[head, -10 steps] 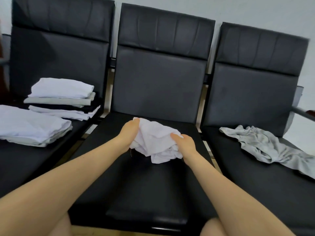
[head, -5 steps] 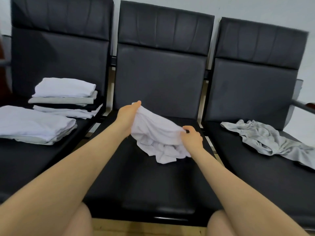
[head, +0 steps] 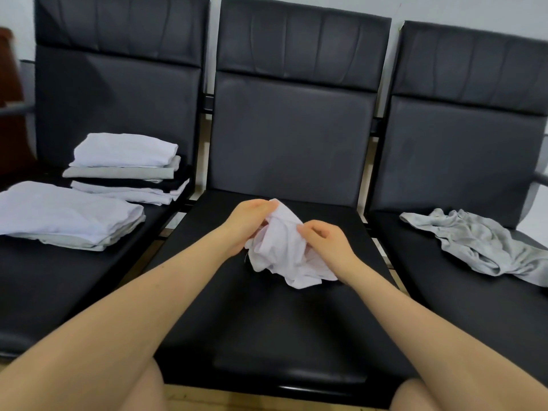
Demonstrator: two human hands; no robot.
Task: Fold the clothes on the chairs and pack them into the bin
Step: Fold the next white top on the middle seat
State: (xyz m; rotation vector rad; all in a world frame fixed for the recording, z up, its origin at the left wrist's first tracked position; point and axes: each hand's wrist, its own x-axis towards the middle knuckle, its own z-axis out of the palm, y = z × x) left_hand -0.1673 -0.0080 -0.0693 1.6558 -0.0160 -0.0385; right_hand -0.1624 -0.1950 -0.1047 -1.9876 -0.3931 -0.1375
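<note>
A crumpled white garment (head: pixel 284 253) is bunched above the seat of the middle black chair (head: pixel 267 315). My left hand (head: pixel 247 223) pinches its top edge. My right hand (head: pixel 324 243) grips the cloth from the right side. A crumpled grey garment (head: pixel 480 244) lies loose on the seat of the right chair (head: pixel 474 307). On the left chair (head: pixel 59 280) sit a tall stack of folded white, grey and black clothes (head: pixel 127 167) and a second folded white pile (head: pixel 68 215) in front of it. No bin is in view.
Three black padded chairs stand side by side against a pale wall. A metal armrest (head: pixel 539 178) juts out at the far right. My knees (head: pixel 142 390) show at the bottom edge, above a strip of wooden floor (head: pixel 267 403).
The white garment was stretched out between my hands half a second ago. My hands have come closer together and the cloth is bunched up again.
</note>
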